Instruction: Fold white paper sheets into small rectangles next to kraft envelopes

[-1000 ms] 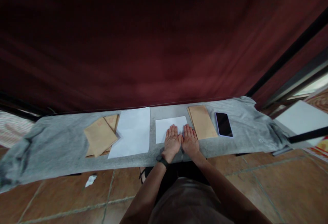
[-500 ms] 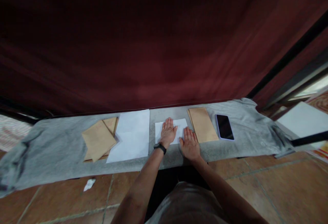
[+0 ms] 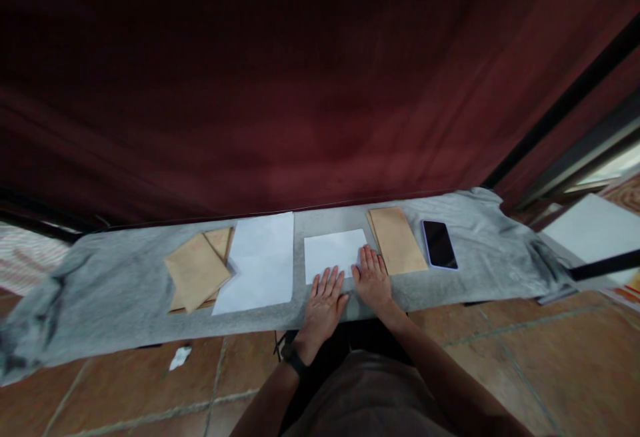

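The small white paper (image 3: 333, 252), midway along the surface (image 3: 120, 284), could be skewed by uneven pressure, or the brown envelopes (image 3: 400, 240) at its three o'clock nudged, since the left hand (image 3: 323, 310) at six o'clock and right hand (image 3: 373, 280) at four are laid open, nothing gripped

White paper (image 3: 333, 252), tan envelopes (image 3: 399, 240), grey cloth (image 3: 125, 290) (faintly mottled)

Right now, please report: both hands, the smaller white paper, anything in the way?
Left hand open, fingers over near edge of smaller white paper. Right hand open, at its right edge. Paper flat, only fingers over it. Brown envelopes close on right.
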`<move>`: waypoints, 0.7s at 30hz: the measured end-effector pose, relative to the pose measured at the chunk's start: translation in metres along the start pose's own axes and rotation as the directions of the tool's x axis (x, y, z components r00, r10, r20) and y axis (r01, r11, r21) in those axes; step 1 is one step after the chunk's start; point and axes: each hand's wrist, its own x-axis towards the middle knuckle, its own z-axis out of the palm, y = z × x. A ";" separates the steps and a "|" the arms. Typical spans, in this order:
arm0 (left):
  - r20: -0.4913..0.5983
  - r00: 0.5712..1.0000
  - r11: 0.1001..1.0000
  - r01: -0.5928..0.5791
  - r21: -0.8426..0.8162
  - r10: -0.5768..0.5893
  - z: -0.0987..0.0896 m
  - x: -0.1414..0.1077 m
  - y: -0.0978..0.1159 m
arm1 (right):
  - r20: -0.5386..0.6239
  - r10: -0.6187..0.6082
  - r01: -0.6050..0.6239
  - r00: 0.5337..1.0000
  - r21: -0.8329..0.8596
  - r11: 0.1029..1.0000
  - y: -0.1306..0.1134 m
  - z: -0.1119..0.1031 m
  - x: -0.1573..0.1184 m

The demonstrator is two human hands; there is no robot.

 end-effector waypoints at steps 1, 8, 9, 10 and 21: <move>-0.003 1.000 1.000 0.005 0.002 -0.005 -0.001 -0.003 0.001 | 0.004 0.010 -0.010 1.000 0.002 1.000 -0.001 0.000 0.001; 0.008 0.999 0.999 0.047 -0.007 -0.047 -0.003 -0.003 0.005 | 0.177 -0.227 0.205 0.958 0.138 0.969 -0.041 0.004 0.018; 0.008 0.999 0.999 0.051 -0.010 -0.051 -0.003 -0.003 0.005 | 0.200 -0.270 0.240 0.942 0.162 0.957 -0.047 0.006 0.022; 0.004 0.998 0.998 0.056 -0.012 -0.056 -0.003 -0.003 0.005 | 0.217 -0.291 0.256 0.932 0.175 0.951 -0.052 0.008 0.025; -0.030 0.997 0.997 0.074 -0.024 -0.074 -0.002 -0.002 0.005 | 0.091 -0.099 0.099 0.991 0.000 0.995 -0.004 0.022 0.059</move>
